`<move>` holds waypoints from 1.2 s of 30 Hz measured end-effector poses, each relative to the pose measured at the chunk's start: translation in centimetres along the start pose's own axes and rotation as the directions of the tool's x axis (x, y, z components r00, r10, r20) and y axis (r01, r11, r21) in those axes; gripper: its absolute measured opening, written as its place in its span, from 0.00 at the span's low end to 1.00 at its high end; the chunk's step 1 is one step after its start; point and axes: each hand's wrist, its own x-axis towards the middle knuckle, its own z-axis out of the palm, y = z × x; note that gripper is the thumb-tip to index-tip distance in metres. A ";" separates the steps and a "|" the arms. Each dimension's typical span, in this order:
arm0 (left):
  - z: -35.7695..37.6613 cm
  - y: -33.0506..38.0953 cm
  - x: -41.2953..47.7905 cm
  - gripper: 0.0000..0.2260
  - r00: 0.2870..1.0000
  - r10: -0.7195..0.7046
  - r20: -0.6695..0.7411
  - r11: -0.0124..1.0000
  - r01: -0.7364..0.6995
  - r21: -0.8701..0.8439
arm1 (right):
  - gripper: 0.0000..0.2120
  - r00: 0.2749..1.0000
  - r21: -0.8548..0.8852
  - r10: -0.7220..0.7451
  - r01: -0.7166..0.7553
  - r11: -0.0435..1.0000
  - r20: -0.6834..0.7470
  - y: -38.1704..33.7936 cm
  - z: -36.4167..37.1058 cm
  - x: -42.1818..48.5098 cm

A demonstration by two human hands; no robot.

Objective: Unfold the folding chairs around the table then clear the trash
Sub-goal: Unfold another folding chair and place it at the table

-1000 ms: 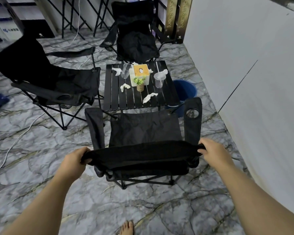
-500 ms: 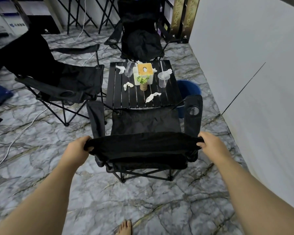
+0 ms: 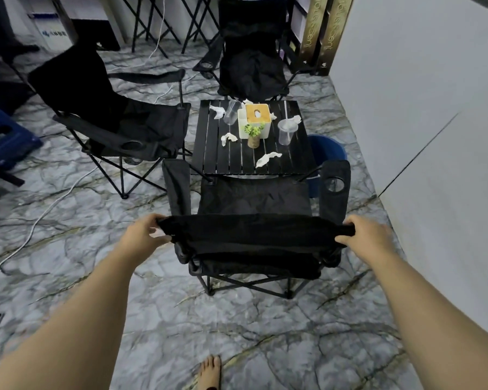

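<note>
A black folding chair (image 3: 254, 198) stands unfolded in front of me, facing the black slatted table (image 3: 217, 159). My left hand (image 3: 144, 235) grips the left corner of its backrest top and my right hand (image 3: 366, 235) grips the right corner. Two more black chairs stand unfolded: one at the table's left (image 3: 116, 119), one at its far side (image 3: 251, 60). On the table lie several crumpled white tissues (image 3: 266, 159), two clear plastic cups (image 3: 286, 132), a white tissue box (image 3: 255, 119) and a small potted plant (image 3: 253, 134).
A blue bin (image 3: 326, 150) sits on the floor right of the table, by the white wall (image 3: 420, 108). A white cable (image 3: 48, 209) runs across the marble floor at left. A blue stool (image 3: 3, 136) stands far left. My bare foot (image 3: 209, 372) shows at the bottom.
The chair has slid forward with both hands, closer to the table's near edge. My view has moved forward with it.
</note>
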 end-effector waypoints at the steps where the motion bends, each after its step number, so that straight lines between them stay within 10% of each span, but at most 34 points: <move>1: -0.4 -0.7 -0.9 0.16 0.999 -0.033 -0.003 0.996 0.032 -0.089 | 0.17 0.998 -0.037 -0.038 0.036 0.999 -0.054 -0.7 0.2 -0.5; 7: -2.8 -6.0 -6.2 0.10 0.990 -0.140 -0.006 0.953 0.133 -0.273 | 0.13 0.890 0.026 -0.391 0.408 0.913 -0.235 -10.7 2.5 -6.3; 14: -7.8 -14.1 -8.4 0.05 0.932 -0.315 -0.177 0.897 0.232 -0.376 | 0.06 0.780 0.303 -0.501 0.408 0.861 0.375 -26.0 9.4 -9.8; 23: -19.8 -24.5 -1.4 0.02 0.949 -0.301 -0.096 0.940 0.278 -0.196 | 0.07 0.670 0.284 -0.468 0.372 0.884 0.577 -47.8 16.5 -5.1; 36: -35.7 -32.4 18.4 0.04 0.952 -0.243 -0.188 0.946 0.189 -0.263 | 0.08 0.775 0.332 -0.450 0.324 0.886 0.445 -72.3 18.9 6.6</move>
